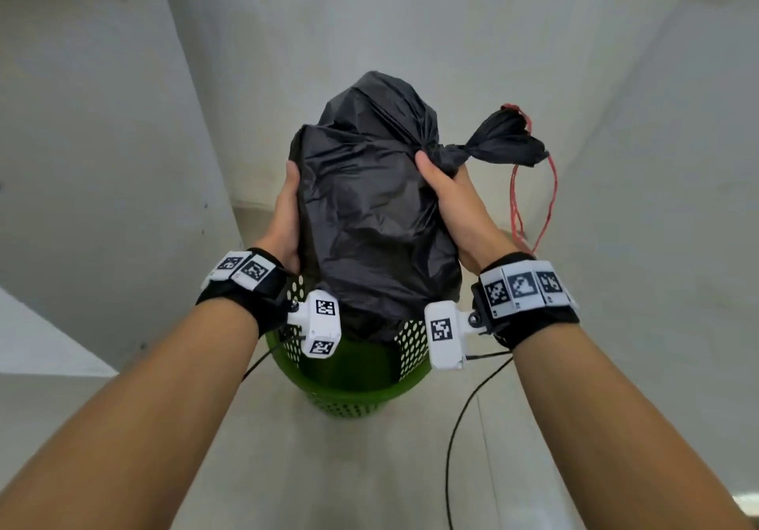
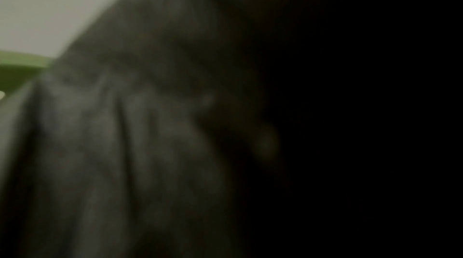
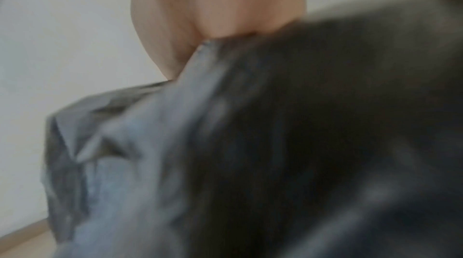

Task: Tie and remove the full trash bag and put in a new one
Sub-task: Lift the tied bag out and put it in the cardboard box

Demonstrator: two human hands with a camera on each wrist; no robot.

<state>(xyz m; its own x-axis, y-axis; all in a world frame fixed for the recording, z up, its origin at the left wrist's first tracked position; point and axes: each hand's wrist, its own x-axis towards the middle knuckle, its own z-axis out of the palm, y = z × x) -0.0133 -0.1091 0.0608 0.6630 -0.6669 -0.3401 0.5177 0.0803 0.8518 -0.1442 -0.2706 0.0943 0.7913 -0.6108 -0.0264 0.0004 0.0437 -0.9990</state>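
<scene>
Head view is showing me, nearest of all, both forearms reaching forward with marker bands at the wrists, and just past them the green bin (image 1: 349, 390) standing on the floor (image 1: 287, 468). I am seeing the black trash bag (image 1: 369, 209) lifted most of the way out, only its bottom end still sitting inside the bin's perforated rim. My left hand (image 1: 285, 217) is lying flat along the bag's left flank, fingers fairly straight and pressing in, while my right hand (image 1: 445, 196) is curling round the gathered neck just below the knot (image 1: 449, 153), thumb on the near side. Beyond the knot the loose tail is flaring out to the right, and the red drawstring (image 1: 534, 200) is dangling from it, well clear of my fingers. Both wrist views are mostly filled with blurred black plastic, so they are adding little. I am judging the tying done and the lift-out as the step in hand. To do it well, I should be raising straight up so the bag's belly is not catching on the rim, keeping the weight on the neck grip and using the left palm only to steady, not squeeze, since thin plastic may tear. Farthest off, pale walls (image 1: 451, 15) are closing the scene.
</scene>
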